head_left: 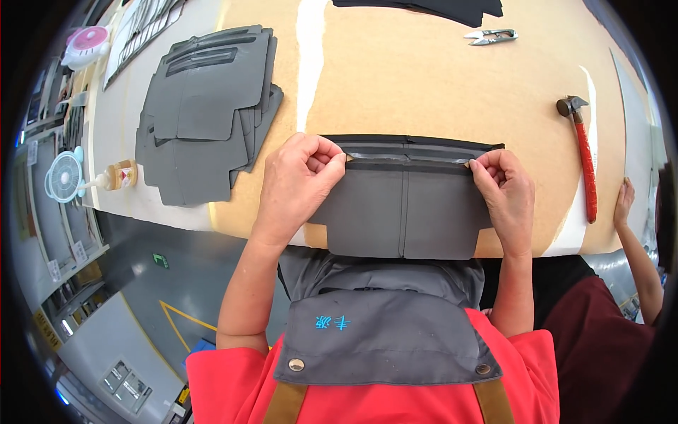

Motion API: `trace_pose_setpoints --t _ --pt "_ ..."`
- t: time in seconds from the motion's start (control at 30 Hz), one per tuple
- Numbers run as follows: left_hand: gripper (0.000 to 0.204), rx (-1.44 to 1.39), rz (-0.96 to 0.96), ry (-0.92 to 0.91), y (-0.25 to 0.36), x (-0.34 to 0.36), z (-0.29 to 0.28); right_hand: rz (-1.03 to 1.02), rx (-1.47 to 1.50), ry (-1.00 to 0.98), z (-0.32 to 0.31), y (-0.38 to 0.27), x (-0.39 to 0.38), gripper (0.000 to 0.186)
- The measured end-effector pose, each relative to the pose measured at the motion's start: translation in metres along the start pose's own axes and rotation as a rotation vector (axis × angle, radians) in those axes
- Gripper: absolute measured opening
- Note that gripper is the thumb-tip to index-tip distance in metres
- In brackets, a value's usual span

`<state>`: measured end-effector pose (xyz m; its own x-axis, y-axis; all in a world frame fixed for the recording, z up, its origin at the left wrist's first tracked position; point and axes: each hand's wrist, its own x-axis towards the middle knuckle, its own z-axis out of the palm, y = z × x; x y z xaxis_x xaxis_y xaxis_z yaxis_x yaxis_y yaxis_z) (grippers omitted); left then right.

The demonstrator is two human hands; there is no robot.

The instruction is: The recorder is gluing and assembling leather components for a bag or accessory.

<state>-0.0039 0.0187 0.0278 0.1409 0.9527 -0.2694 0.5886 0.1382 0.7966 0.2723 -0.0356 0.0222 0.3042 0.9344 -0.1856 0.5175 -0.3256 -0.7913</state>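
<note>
A grey cut fabric piece with a centre seam lies flat on the tan worktable, its lower edge hanging toward me. Along its top edge runs a black strip with a shiny band. My left hand pinches the left end of that strip, fingers curled closed on it. My right hand pinches the right end the same way. Both hands press the strip down against the fabric.
A stack of similar grey pieces lies at the left. Thread snips and black material sit at the far edge. A red-handled hammer lies at the right, near another person's hand. A small fan and glue bottle stand far left.
</note>
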Motion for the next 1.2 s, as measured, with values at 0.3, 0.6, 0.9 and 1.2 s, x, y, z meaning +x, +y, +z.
trace_pose_setpoints --t 0.3,0.6,0.9,1.2 --pt "0.007 0.014 -0.018 0.045 -0.0061 -0.0009 -0.0015 -0.031 -0.012 -0.022 0.0005 -0.0006 0.0024 0.013" --pt "0.007 0.007 -0.056 0.013 -0.0047 -0.0001 -0.0034 -0.012 -0.027 -0.04 0.0029 -0.0009 0.0027 0.012" --pt "0.006 0.006 -0.015 -0.002 -0.0036 0.0001 -0.0008 0.001 -0.046 -0.008 0.0023 -0.004 -0.0001 0.011" --pt "0.011 -0.014 -0.04 -0.006 -0.0063 0.0022 0.0006 0.004 -0.09 0.0 -0.002 -0.003 0.0023 0.013"
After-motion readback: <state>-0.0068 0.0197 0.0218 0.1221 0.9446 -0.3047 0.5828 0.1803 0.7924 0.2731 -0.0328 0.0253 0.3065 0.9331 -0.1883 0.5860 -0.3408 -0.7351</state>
